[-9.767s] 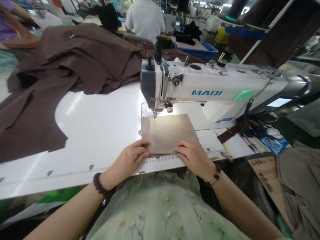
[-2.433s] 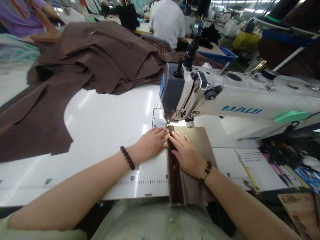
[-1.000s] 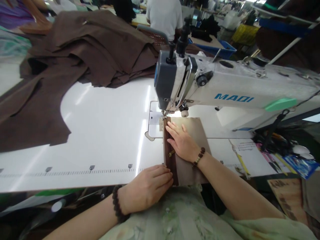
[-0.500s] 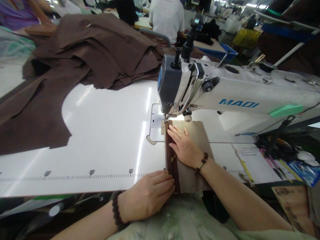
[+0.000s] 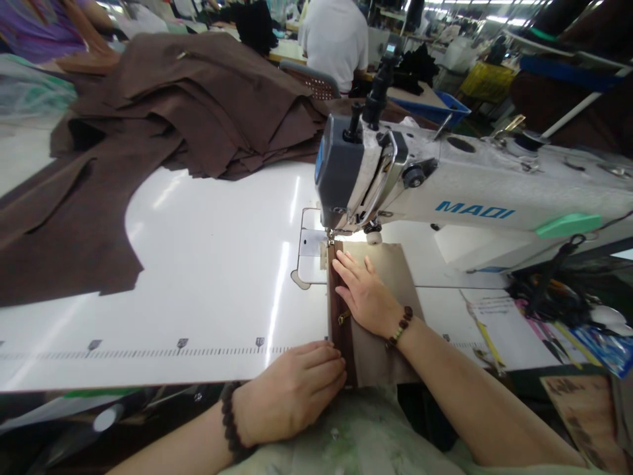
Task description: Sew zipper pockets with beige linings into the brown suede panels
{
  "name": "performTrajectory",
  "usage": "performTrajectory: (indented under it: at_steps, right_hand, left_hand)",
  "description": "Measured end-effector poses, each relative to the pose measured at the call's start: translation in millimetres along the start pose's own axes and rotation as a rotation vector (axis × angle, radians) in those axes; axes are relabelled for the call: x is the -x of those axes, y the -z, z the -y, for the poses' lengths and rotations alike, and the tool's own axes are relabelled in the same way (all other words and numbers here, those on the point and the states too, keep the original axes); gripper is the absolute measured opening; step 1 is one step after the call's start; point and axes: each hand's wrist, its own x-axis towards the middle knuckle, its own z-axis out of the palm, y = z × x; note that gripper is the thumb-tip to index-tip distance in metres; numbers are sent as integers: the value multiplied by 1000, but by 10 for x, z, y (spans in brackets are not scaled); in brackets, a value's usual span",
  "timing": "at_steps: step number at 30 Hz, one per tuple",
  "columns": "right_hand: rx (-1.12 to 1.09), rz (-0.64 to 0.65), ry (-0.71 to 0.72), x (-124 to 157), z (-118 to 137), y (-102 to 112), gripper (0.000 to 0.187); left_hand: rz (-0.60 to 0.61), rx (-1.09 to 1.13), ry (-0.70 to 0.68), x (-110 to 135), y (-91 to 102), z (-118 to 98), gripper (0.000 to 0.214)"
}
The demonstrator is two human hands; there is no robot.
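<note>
- Your right hand [image 5: 364,295] lies flat, fingers together, on the tan rectangular fabric panel [image 5: 390,290], fingertips close to the needle of the white sewing machine [image 5: 445,191]: they could get caught if the hand creeps forward.
- Your left hand [image 5: 291,389] pinches the dark brown zipper strip [image 5: 341,310] at the white table's [image 5: 198,264] near edge; an uneven pull could skew the seam.

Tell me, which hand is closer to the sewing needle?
Right. The right hand lies flat on the fabric just below the needle; the left hand sits at the table's near edge.
</note>
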Motion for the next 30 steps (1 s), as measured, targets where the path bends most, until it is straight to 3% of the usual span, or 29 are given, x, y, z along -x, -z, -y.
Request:
performTrajectory:
  at_steps: [22, 30]
  right_hand:
    - [-30, -24, 23, -9, -41, -7, 48]
    - [4, 21, 18, -14, -31, 19, 49]
  left_hand:
    - [30, -3, 7, 2, 5, -1, 31]
    - [48, -25, -13, 19, -32, 14, 27]
